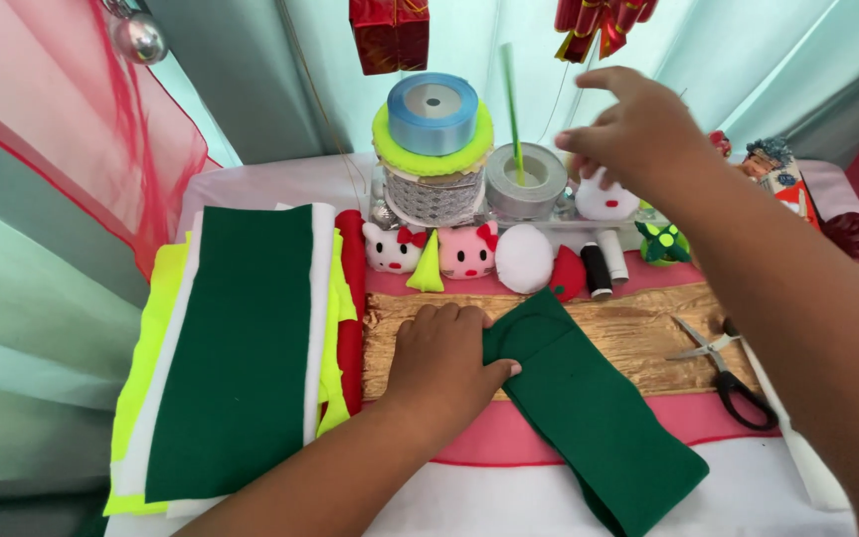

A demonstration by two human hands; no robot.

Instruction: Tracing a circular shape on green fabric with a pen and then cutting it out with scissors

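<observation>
In the head view, the left hand [441,356] lies flat, fingers together, pressing the upper left end of a dark green felt strip [589,408] against the counter [509,502]. The strip runs from the hand toward 4 o'clock, its rounded end at the thumb. The right hand [628,129] is raised at 1 o'clock from the left, fingers loosely bent and empty, above a white pom-pom toy [605,199] and beside a grey tape roll [527,181].

Under the strip lie a gold textured mat [638,343] and pink felt [489,447]. Scissors [726,370] rest at 3 o'clock. A stack of felt sheets [241,348] lies at 9 o'clock. Pale green curtains [42,328] hang around the counter.
</observation>
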